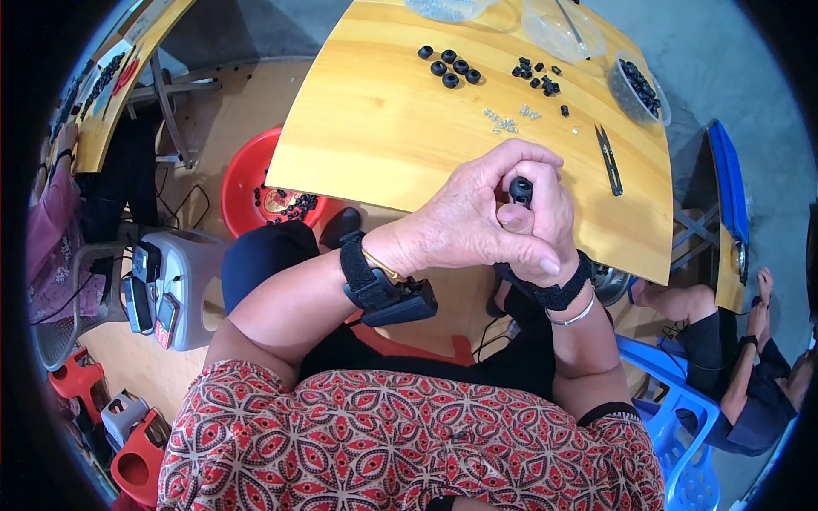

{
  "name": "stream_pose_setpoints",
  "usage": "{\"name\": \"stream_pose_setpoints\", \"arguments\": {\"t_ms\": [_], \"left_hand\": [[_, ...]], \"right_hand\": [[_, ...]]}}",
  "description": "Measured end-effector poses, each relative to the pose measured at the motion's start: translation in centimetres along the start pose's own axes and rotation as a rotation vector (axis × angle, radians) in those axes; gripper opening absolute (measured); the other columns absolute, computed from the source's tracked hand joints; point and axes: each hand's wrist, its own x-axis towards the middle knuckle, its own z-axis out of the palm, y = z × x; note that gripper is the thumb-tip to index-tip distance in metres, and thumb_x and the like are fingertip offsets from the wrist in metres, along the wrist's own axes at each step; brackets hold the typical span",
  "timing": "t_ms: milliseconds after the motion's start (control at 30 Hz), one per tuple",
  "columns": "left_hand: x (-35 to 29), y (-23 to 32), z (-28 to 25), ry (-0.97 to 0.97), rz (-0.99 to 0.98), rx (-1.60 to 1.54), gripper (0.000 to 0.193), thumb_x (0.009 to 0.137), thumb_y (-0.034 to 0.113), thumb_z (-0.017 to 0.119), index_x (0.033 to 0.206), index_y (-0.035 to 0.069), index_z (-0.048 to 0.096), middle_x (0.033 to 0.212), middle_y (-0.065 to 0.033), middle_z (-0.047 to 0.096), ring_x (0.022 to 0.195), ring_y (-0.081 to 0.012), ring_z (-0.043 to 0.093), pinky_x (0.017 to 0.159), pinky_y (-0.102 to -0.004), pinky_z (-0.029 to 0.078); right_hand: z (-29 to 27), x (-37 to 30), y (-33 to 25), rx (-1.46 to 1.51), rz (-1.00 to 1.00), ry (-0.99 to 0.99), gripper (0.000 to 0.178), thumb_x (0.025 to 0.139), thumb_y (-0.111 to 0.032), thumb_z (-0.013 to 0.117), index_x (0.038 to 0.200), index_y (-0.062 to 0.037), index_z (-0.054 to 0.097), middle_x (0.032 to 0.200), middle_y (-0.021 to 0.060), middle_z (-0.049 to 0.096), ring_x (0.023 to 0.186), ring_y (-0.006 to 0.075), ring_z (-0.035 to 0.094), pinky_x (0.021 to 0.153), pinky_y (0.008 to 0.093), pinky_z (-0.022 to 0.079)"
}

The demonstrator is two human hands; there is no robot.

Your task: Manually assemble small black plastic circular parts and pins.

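Observation:
Both hands meet over the near edge of a wooden table [375,128]. My left hand [469,217] wraps over my right hand [545,226], and together they pinch a small black round part [521,189] between the fingertips. Each wrist wears a black strap; a black device hangs under the left one. On the table beyond lie several black rubber rings [452,66], a cluster of small black pieces [537,75], tiny silver parts [507,121] and a pair of black snips [609,158].
Clear plastic bowls [639,89] stand at the table's far right, one filled with black pieces. A red basin [243,192] with black parts sits on the floor at left. Another person sits at lower right beside a blue chair [690,426]. A second table stands far left.

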Motion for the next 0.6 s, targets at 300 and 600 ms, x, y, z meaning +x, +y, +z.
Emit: {"name": "stream_pose_setpoints", "arguments": {"t_ms": [300, 600], "left_hand": [[0.1, 0.5, 1.1, 0.024, 0.189, -0.086, 0.036, 0.067, 0.014, 0.074, 0.088, 0.005, 0.046, 0.076, -0.0017, 0.053, 0.075, -0.0096, 0.051, 0.072, -0.0250, 0.043], [0.2, 0.4, 1.2, 0.016, 0.197, -0.150, 0.034, 0.067, 0.010, 0.073, 0.089, 0.005, 0.046, 0.074, -0.0013, 0.051, 0.074, -0.0108, 0.051, 0.071, -0.0262, 0.044]], "right_hand": [[0.1, 0.1, -1.7, 0.246, 0.235, 0.044, 0.040, 0.080, -0.044, 0.054, 0.084, -0.0053, 0.042, 0.068, 0.0079, 0.050, 0.057, 0.0262, 0.053, 0.051, 0.0331, 0.042], [0.2, -0.2, -0.7, -0.138, -0.171, 0.115, 0.040, 0.080, -0.044, 0.054, 0.082, -0.0057, 0.043, 0.067, 0.0082, 0.050, 0.057, 0.0262, 0.052, 0.052, 0.0332, 0.042]]}}
